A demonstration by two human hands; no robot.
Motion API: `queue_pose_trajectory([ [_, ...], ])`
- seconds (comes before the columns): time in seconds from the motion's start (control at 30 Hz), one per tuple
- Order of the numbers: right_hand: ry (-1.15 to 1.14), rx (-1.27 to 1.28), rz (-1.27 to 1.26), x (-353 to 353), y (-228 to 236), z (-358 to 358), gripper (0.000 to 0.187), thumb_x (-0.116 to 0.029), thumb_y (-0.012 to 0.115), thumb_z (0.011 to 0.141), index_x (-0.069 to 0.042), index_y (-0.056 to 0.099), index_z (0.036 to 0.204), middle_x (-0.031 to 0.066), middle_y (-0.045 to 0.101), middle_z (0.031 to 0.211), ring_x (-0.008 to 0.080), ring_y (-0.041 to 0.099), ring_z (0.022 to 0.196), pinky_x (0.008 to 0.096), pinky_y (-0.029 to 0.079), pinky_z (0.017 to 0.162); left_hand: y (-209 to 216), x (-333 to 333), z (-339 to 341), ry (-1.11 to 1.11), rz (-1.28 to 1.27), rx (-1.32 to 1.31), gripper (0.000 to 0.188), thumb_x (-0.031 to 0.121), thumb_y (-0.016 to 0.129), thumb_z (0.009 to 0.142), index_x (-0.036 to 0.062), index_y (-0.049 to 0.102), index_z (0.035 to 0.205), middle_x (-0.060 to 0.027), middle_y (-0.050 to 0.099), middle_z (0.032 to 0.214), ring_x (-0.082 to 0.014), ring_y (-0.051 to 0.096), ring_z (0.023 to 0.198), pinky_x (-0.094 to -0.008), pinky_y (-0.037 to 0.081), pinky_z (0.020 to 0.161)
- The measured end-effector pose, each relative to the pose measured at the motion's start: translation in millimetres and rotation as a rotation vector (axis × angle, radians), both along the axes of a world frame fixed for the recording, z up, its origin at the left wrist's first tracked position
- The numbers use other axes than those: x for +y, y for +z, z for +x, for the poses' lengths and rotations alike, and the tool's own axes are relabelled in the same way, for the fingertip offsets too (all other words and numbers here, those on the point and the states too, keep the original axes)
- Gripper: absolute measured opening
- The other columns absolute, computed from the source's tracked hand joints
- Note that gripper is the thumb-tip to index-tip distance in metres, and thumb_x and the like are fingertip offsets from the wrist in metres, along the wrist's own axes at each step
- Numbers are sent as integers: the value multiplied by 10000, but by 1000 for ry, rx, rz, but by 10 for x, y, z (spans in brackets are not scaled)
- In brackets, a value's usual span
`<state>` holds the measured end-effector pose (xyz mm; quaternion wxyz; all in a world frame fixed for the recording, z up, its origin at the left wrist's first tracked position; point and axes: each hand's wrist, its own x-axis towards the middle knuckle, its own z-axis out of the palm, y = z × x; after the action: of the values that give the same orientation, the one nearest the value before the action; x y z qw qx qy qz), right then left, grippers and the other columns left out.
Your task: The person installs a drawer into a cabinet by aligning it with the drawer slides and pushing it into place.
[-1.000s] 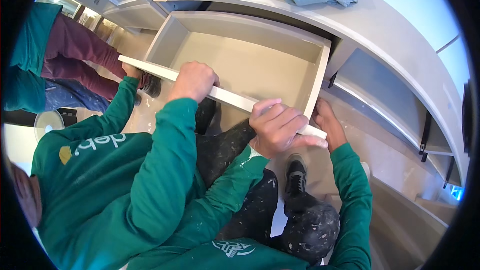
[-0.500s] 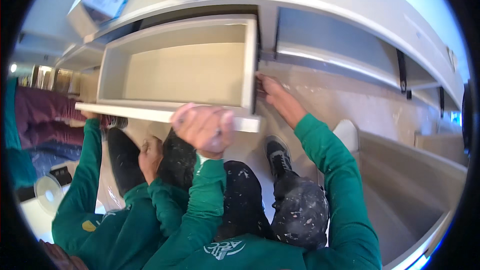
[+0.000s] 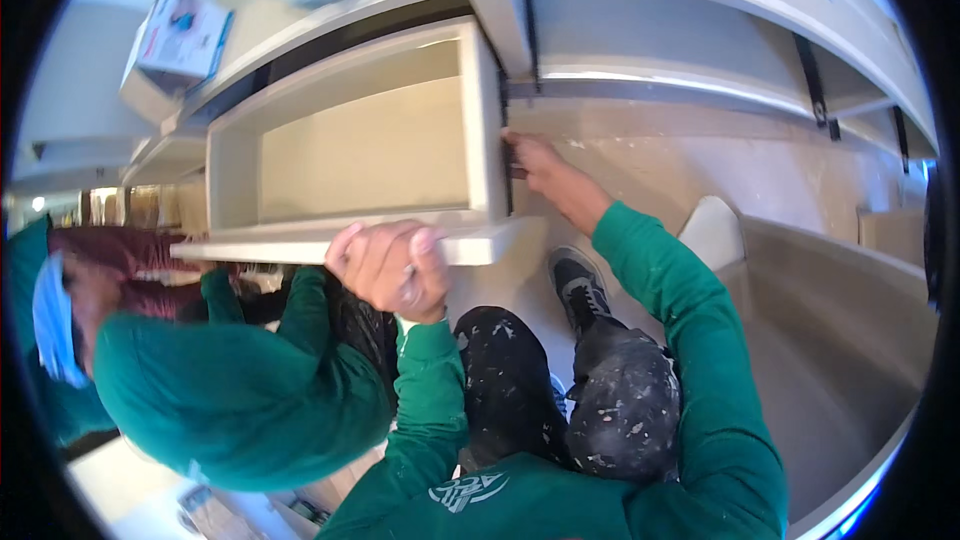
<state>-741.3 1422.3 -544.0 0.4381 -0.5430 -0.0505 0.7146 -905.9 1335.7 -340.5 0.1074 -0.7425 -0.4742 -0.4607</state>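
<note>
A pale cream drawer (image 3: 365, 150) is pulled partway out of the long cabinet (image 3: 497, 28), and its inside is bare. My left hand (image 3: 393, 270) is closed over the edge of the drawer front, right of its middle. At the drawer's right side runs a dark metal drawer slide (image 3: 505, 90). The fingers of my right hand (image 3: 540, 162) are bent against this slide, their tips partly hidden. Left of me a co-worker in a green hooded top (image 3: 240, 390) bends low by the drawer's left end; that person's hands are mostly hidden beneath the front.
Right of the drawer are open cabinet bays with a dark slide (image 3: 812, 80). A large pale drawer box (image 3: 830, 340) stands on the floor at my right. On the cabinet top lies a cardboard box (image 3: 180, 40). Another person in maroon trousers (image 3: 110, 245) is at far left.
The co-worker has bent forward and down, head now near the drawer's left end. My view has shifted slightly; both my hands keep their places on the drawer and slide.
</note>
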Motion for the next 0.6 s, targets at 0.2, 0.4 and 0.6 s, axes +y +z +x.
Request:
queue_pose_trajectory([
  [0.2,120,-46,25,-18,112,57,253,-302,531,1057,-97,677,1082,9,699,932,154,661,825,377,554,752,44,13,3,-11,8,13,355,221,596,939,167,673,597,16,624,601,-178,534,592,-369,385,928],
  [0.4,104,-85,-26,-45,-38,124,258,-277,492,1072,-96,675,1090,13,698,929,155,655,848,400,551,796,11,-75,25,-28,-20,-4,324,203,602,911,161,674,598,14,626,598,-181,530,584,-362,382,922],
  [0.6,109,-78,-35,-239,-9,21,256,-283,506,1067,-92,674,1094,16,704,950,153,660,870,400,557,799,16,-266,-53,-5,-16,-3,321,225,599,908,170,676,601,30,625,590,-165,544,585,-361,377,928],
])
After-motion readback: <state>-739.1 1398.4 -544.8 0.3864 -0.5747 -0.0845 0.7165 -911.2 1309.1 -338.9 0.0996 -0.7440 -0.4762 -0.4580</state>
